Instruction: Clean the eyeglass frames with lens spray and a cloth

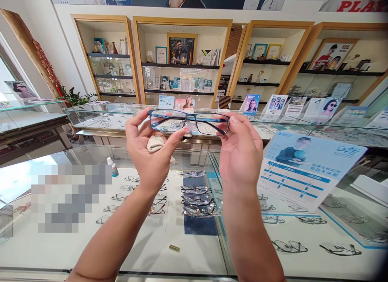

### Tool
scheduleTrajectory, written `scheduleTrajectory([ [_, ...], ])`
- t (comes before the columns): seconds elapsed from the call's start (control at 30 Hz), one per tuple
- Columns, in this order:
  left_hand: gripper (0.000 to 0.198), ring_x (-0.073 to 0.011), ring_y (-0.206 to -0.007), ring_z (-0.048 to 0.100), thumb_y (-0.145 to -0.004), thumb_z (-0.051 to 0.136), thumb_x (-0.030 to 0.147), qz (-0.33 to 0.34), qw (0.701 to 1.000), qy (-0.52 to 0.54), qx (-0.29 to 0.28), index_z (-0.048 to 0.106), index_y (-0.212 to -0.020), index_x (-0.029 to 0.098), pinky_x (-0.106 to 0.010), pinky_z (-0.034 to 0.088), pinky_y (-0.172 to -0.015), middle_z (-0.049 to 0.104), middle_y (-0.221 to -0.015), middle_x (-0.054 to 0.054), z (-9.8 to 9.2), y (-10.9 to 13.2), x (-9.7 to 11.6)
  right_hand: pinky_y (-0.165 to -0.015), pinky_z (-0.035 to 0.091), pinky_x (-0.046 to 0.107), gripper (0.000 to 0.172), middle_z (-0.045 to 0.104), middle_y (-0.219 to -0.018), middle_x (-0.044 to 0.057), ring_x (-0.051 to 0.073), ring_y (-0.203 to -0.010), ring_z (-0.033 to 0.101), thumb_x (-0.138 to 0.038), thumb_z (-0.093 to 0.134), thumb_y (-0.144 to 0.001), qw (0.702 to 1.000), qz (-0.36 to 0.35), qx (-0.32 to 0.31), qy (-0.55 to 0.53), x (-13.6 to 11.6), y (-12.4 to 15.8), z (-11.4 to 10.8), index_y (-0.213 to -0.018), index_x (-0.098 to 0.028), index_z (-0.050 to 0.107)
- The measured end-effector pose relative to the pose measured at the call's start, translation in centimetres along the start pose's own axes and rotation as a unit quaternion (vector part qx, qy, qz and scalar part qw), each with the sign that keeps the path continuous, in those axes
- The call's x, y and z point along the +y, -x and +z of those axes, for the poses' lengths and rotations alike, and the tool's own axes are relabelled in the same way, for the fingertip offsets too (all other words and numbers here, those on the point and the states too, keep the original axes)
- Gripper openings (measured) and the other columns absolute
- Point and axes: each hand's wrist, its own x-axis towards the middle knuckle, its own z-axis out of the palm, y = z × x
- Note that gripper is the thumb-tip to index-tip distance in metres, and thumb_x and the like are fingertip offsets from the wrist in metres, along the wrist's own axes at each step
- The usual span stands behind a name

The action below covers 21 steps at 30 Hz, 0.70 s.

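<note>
Left hand [150,162] and right hand [241,156] hold glasses [190,114] above a display case [200,257]; the left also grips pale cloth [155,144].

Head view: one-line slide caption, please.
Left hand, pale bunched cloth in its palm, and right hand hold up blue-framed glasses above a glass display case of spectacles.

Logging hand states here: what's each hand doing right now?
Left hand: holding one end of the glasses, with what looks like a pale cloth in its palm.
Right hand: holding the glasses' other end.
</note>
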Motion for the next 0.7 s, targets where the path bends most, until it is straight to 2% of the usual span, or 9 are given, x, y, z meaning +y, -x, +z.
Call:
scheduleTrajectory([
  [0.1, 0.082, -0.0259, -0.110, 0.080, -0.084, 0.095, 0.059, 0.009, 1.000, -0.016, 0.016, 0.054, -0.147, 0.026, -0.043, 0.070, -0.092, 0.075, -0.131, -0.013, -0.1, 0.1, 0.2, -0.086, 0.062, 0.037, 0.017, 0.082, -0.107, 0.003, 0.020, -0.097, 0.076, -0.042, 0.072, -0.096, 1.000, 0.022, 0.000, -0.012, 0.2, -0.2, 0.0, -0.100, -0.028, 0.080],
  [0.2, 0.081, -0.0253, -0.107, 0.080, -0.086, 0.094, 0.059, 0.002, 1.000, -0.017, 0.007, 0.054, -0.149, 0.027, -0.041, 0.071, -0.089, 0.075, -0.134, -0.014, -0.1, 0.1, 0.0, -0.085, 0.061, 0.036, 0.018, 0.082, -0.106, 0.003, 0.020, -0.097, 0.076, -0.044, 0.074, -0.095, 0.999, 0.027, 0.010, -0.014, 0.0, -0.1, 0.1, -0.098, -0.027, 0.079],
  [0.37, 0.078, -0.0201, -0.090, 0.080, -0.087, 0.091, 0.062, -0.066, 0.997, 0.025, -0.019, 0.057, -0.148, 0.028, -0.033, 0.068, -0.073, 0.078, -0.132, -0.015, -0.2, -0.1, -1.1, -0.086, 0.060, 0.036, 0.019, 0.080, -0.107, 0.003, 0.019, -0.096, 0.073, -0.045, 0.071, -0.097, 1.000, 0.001, 0.003, 0.006, -0.2, 0.2, 0.1, -0.101, -0.027, 0.079],
  [0.5, 0.077, -0.0188, -0.087, 0.080, -0.087, 0.092, 0.062, -0.099, 0.993, 0.046, -0.036, 0.058, -0.148, 0.029, -0.030, 0.066, -0.070, 0.079, -0.131, -0.015, -0.4, -0.3, -1.8, -0.089, 0.060, 0.037, 0.022, 0.078, -0.106, 0.003, 0.019, -0.097, 0.073, -0.047, 0.068, -0.099, 1.000, -0.018, -0.009, 0.022, 0.0, 0.3, 0.0, -0.104, -0.028, 0.078],
  [0.6, 0.080, -0.0217, -0.095, 0.081, -0.087, 0.091, 0.063, -0.087, 0.993, 0.040, -0.065, 0.056, -0.150, 0.030, -0.032, 0.067, -0.074, 0.078, -0.132, -0.014, -0.6, -0.7, -1.8, -0.092, 0.059, 0.038, 0.016, 0.077, -0.105, 0.002, 0.021, -0.101, 0.073, -0.037, 0.064, -0.098, 0.999, -0.026, -0.008, 0.031, 0.1, 0.0, -0.4, -0.098, -0.028, 0.078],
  [0.7, 0.086, -0.0282, -0.112, 0.081, -0.079, 0.097, 0.063, -0.047, 0.993, 0.026, -0.109, 0.058, -0.149, 0.031, -0.035, 0.069, -0.079, 0.077, -0.133, -0.014, -1.2, -1.6, -1.4, -0.098, 0.058, 0.040, 0.016, 0.079, -0.104, 0.001, 0.021, -0.106, 0.072, -0.025, 0.063, -0.093, 0.997, -0.029, -0.027, 0.063, -0.3, -0.4, -1.0, -0.093, -0.027, 0.079],
])
